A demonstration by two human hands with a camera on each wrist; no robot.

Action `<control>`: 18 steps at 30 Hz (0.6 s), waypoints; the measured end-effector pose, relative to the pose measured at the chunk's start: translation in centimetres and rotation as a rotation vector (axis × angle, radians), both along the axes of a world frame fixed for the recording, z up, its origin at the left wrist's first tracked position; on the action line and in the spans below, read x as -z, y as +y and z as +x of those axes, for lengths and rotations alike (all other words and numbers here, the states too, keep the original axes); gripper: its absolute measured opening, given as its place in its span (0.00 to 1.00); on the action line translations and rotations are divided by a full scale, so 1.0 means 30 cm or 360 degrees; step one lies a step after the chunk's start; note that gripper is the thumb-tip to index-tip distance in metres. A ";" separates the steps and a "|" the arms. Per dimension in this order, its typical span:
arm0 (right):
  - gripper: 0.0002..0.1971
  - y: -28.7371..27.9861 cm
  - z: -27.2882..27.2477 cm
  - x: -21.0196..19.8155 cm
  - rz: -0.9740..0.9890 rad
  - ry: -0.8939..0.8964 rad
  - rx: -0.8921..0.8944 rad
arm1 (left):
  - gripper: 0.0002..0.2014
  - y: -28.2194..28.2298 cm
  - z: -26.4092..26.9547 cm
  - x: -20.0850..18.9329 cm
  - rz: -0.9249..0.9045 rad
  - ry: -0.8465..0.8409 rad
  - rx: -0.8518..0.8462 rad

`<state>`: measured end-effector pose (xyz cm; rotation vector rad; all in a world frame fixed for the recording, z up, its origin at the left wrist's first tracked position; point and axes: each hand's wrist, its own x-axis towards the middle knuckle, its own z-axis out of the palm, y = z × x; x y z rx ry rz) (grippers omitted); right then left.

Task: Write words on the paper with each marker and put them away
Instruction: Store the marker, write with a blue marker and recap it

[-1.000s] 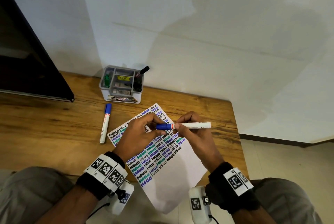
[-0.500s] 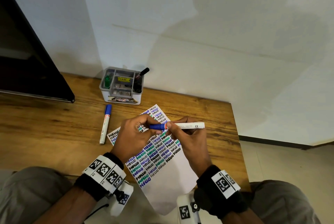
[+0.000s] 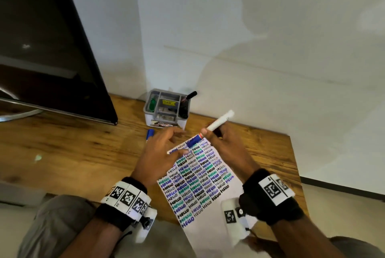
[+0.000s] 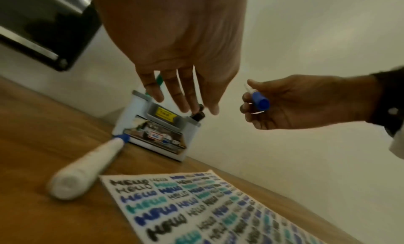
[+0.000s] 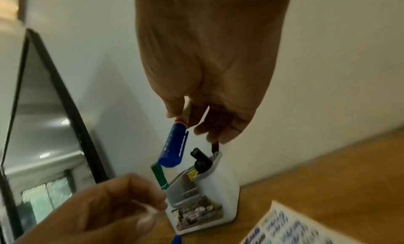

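Observation:
My right hand point(image 3: 208, 132) grips a white marker with a blue cap point(image 3: 218, 121), held tilted above the top of the paper with the capped end point(image 5: 172, 149) pointing down and left. My left hand point(image 3: 177, 141) hovers beside the cap with its fingers point(image 4: 181, 95) straight and spread, holding nothing. The paper point(image 3: 198, 174), covered in rows of "HELLO" in black, blue and teal, lies on the wooden desk. A second blue-capped white marker point(image 4: 87, 166) lies on the desk left of the paper, mostly hidden by my left hand in the head view.
A grey and white desk organizer point(image 3: 166, 110) stands against the wall behind the paper, with a green marker point(image 5: 160, 177) and a black marker point(image 5: 200, 159) upright in it. A dark monitor point(image 3: 52, 49) fills the left. The desk's right edge point(image 3: 291, 153) is close.
Earlier both hands held the marker level, my left fingers on its cap. Now my left hand has let go and opened, and my right hand has raised and tilted the capped marker.

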<state>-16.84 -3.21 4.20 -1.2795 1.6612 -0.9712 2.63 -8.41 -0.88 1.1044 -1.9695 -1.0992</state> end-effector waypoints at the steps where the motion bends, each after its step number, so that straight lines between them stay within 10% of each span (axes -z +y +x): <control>1: 0.13 -0.036 -0.009 -0.013 0.0035 0.0176 -0.0051 | 0.16 -0.016 0.024 0.010 -0.0120 -0.0183 -0.0024; 18: 0.07 -0.595 0.188 -0.169 -0.0214 0.1951 -0.0699 | 0.26 -0.096 0.159 0.134 -0.0251 -0.1446 -0.0461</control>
